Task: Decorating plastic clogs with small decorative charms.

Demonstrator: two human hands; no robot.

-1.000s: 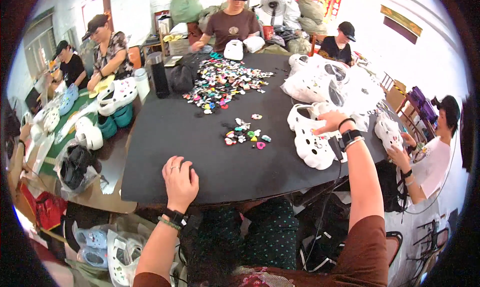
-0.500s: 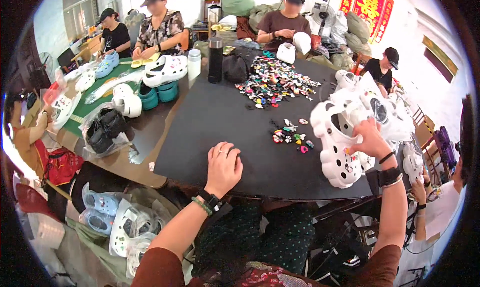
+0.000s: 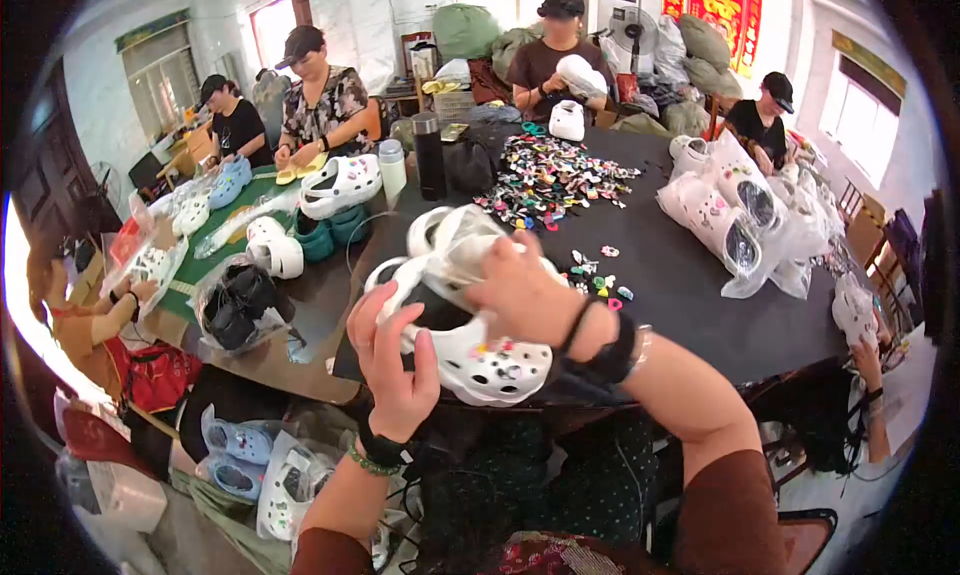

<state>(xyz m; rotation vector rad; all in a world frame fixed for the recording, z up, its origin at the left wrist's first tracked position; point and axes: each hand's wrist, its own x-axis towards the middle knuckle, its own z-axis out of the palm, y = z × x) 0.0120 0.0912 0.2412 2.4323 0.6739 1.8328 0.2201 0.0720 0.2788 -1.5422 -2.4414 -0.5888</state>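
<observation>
In front of me a white clog (image 3: 495, 368), with small coloured charms on its holed toe, is tilted above the near edge of the dark table. A second white clog (image 3: 428, 233) shows just behind it, partly covered. My right hand (image 3: 515, 285), somewhat blurred, reaches across and grips the clogs around their upper edge; its fingertips are partly hidden. At the left end of the front clog is my left hand (image 3: 395, 360), its fingers spread and just against the shoe's side. Several loose charms (image 3: 595, 275) lie behind my right wrist.
A big charm heap (image 3: 560, 175) covers the table's far middle. Bagged white clogs (image 3: 715, 215) are piled to the right. A black bottle (image 3: 428, 157) stands back left, near another white clog (image 3: 340, 187). Several people work around the tables; bagged clogs (image 3: 290, 490) sit low left.
My right hand has brought the white clogs from the right side of the table to the middle. My left hand has risen off the tabletop and met them, its fingers spreading.
</observation>
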